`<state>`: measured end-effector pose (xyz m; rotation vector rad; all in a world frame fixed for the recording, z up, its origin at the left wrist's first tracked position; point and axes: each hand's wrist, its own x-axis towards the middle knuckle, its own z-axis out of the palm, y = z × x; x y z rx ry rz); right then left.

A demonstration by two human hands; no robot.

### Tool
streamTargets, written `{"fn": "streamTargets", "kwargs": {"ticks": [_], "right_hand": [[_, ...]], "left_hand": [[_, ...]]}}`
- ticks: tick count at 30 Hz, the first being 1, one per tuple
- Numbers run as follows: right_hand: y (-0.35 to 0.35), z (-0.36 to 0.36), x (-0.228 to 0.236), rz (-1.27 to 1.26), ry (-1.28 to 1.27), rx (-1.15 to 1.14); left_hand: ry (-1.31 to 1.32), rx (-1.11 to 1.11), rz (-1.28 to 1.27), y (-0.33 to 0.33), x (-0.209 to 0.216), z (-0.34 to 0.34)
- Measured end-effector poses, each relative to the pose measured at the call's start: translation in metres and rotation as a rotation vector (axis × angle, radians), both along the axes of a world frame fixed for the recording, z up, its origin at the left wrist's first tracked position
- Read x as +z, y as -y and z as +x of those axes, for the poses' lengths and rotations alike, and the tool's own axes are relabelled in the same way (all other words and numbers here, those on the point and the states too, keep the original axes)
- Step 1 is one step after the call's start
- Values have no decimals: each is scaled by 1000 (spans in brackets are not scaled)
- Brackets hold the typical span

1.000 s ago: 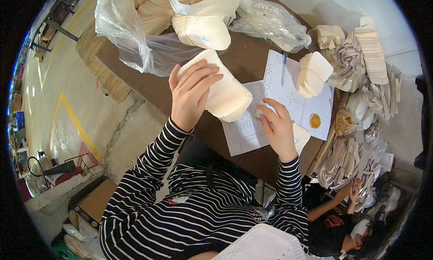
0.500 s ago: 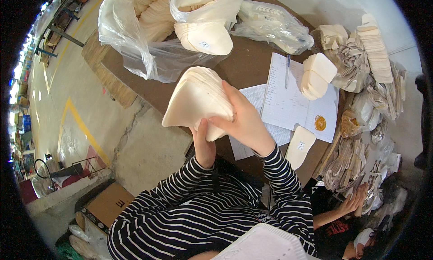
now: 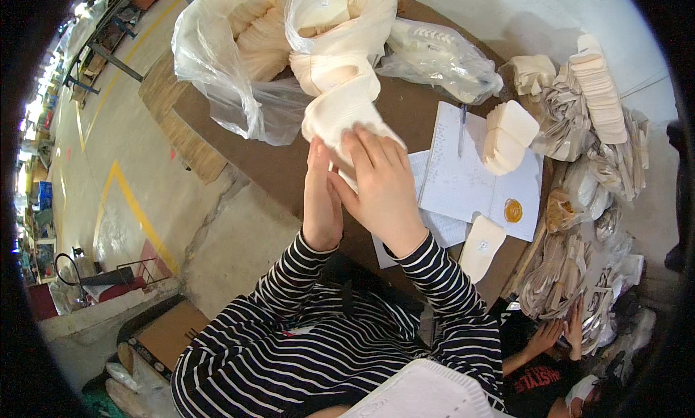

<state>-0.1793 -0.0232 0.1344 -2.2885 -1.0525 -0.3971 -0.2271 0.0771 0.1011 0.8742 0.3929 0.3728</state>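
A thick stack of cream, insole-shaped pieces (image 3: pixel 344 114) is held between my hands over the brown table. My left hand (image 3: pixel 322 201) presses along its near left side with the fingers straight and close together. My right hand (image 3: pixel 384 186) lies over its right side, fingers bent on the pieces and partly hiding them. Just beyond, another stack of cream pieces (image 3: pixel 313 76) pokes out of an open clear plastic bag (image 3: pixel 253 114) filled with similar pieces. A banded stack (image 3: pixel 510 137) sits on an open notebook (image 3: pixel 445 175), right of my right hand.
A pen (image 3: pixel 462 132) and yellow-brown rubber bands (image 3: pixel 512 211) lie on the notebook. One loose insole-shaped piece (image 3: pixel 481 250) is near the table's right edge. Bundled pieces and bags (image 3: pixel 557 262) line the right side, where another person's hands (image 3: pixel 550 336) are at work.
The stack has moved away from me and slightly right, up against the bagged pieces. My fingers have shifted from gripping its near end to lying along its sides.
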Motion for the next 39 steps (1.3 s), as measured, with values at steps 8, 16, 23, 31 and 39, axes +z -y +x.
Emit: {"fn": "streamTargets", "kwargs": {"ticks": [8,16,23,31,39], "right_hand": [[-4,34,-4,-187,44,-283],[-5,46,-4,-232,24,-251],[15,63,-6,-167,-51,-247],[131,26,6,73,-428,-49],[177,-50,-25,-164,-656,189]], "left_hand": [[-23,-70,277,-8,-15,4],[-89,46,907,-4,-51,0],[-166,52,1288,-3,-42,-7],[-28,257,1442,-4,-14,-27],[297,-1261,790,19,-51,-17]]}}
